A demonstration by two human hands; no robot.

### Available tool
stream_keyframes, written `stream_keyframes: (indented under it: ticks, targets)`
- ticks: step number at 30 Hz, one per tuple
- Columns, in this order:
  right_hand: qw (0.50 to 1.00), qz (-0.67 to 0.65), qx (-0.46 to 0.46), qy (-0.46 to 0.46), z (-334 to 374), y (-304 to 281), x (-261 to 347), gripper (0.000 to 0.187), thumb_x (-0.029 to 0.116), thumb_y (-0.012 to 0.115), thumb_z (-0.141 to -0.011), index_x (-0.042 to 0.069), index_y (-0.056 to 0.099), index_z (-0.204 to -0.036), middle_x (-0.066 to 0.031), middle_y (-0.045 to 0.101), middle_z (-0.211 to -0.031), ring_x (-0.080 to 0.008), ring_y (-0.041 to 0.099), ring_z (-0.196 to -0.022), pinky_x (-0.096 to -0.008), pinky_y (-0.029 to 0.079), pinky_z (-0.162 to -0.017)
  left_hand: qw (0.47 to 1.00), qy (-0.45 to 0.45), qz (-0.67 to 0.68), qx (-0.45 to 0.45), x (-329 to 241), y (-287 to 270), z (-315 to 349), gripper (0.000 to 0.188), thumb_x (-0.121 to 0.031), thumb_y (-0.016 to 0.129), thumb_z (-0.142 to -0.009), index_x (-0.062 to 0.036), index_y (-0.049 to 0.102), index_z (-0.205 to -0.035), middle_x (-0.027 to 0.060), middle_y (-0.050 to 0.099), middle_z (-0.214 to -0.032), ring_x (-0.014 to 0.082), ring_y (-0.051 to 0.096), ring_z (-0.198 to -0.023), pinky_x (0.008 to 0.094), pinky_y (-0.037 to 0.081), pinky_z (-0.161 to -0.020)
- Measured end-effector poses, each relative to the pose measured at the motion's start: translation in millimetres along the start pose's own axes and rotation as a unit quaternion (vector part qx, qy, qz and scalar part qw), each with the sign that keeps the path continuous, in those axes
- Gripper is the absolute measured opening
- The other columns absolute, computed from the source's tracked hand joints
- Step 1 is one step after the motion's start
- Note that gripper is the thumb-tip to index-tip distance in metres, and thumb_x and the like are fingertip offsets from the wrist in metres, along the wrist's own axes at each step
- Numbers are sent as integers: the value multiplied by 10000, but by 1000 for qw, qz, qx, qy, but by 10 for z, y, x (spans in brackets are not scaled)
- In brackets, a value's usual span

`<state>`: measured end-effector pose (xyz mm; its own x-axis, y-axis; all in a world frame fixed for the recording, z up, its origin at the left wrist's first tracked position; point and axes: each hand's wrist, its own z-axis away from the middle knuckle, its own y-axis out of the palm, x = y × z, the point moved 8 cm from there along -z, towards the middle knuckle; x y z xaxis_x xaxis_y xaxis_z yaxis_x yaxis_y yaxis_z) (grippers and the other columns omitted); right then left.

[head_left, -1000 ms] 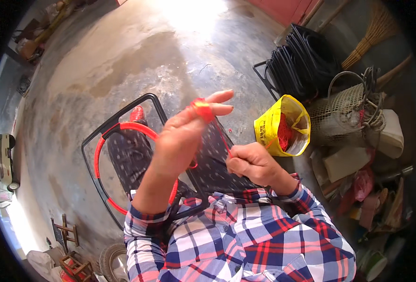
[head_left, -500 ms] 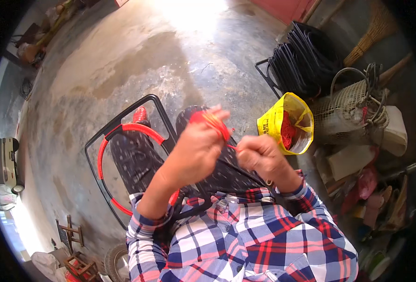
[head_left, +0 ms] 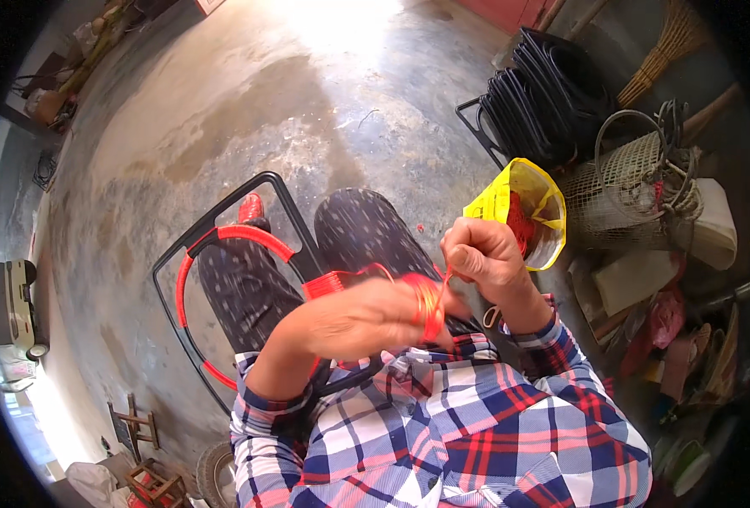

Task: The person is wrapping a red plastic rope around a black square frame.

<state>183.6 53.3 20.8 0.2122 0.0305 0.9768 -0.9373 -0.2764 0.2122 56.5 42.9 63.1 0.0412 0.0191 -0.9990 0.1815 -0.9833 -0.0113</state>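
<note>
Loops of red-orange cord (head_left: 430, 310) are wound around the fingers of my left hand (head_left: 371, 311), which is partly blurred by motion above my lap. Just right of it and higher, my right hand (head_left: 487, 254) pinches the strand of cord that runs up from the loops. On my lap leans a black frame (head_left: 284, 203) with a ring wrapped in stretches of red cord (head_left: 252, 231). Another red wrapping shows on the frame beyond my left hand, with a loose strand running from it toward the loops. My left forearm hides the frame's near part.
A yellow bag (head_left: 491, 200) with red cord inside stands just beyond my right hand. Black frames (head_left: 532, 106) are stacked behind it. A wire mesh basket (head_left: 625, 178), a straw broom (head_left: 667, 55) and clutter line the right side. Small wooden stools (head_left: 151, 487) stand at lower left.
My left hand has moved down and turned, its fingers now pointing right. The right hand has risen slightly to the right, drawing the strand upward. The red wrapping on the frame has come into view.
</note>
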Motion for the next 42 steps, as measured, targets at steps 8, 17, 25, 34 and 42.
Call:
stream_keyframes:
  ticks: [8,17,25,34,42]
  targets:
    - [995,48,82,27,89,329,-57,272,208,593,-1001,25,590,-800,45,517,-654,-49,464,-619,-240,380,-542,904,7,-267,-334,-42,-719,191,344,-124,537,-865,50,687,-1121,227,518,-1423,368,376,-1410,489,256,-1157]
    - [993,48,78,73,78,331,-283,180,173,630,-962,32,634,-851,7,579,-698,-61,489,-640,-248,411,-580,952,160,191,-179,-226,-410,55,418,-250,542,-900,87,664,-1115,322,508,-1379,379,411,-1381,460,253,-1153]
    - [997,-46,52,-21,65,101,34,282,243,640,-982,1,633,-837,27,627,-742,-30,531,-694,-232,437,-595,996,-43,24,-70,-17,-50,106,311,-108,516,-900,83,683,-1079,242,566,-1358,355,467,-1347,428,327,-1114]
    - [998,-34,7,49,0,80,-382,300,283,628,-988,28,642,-832,43,545,-666,-35,475,-677,-243,403,-597,913,226,309,-138,-102,-337,246,327,-295,519,-824,-34,654,-680,330,595,-1244,432,528,-1133,502,363,-942]
    - [986,103,60,-113,103,280,170,259,231,626,-976,9,623,-843,-44,597,-673,-84,544,-661,-287,449,-608,833,-63,-450,-314,5,-569,153,422,-286,478,-949,29,652,-1170,195,527,-1417,360,382,-1408,438,298,-1127]
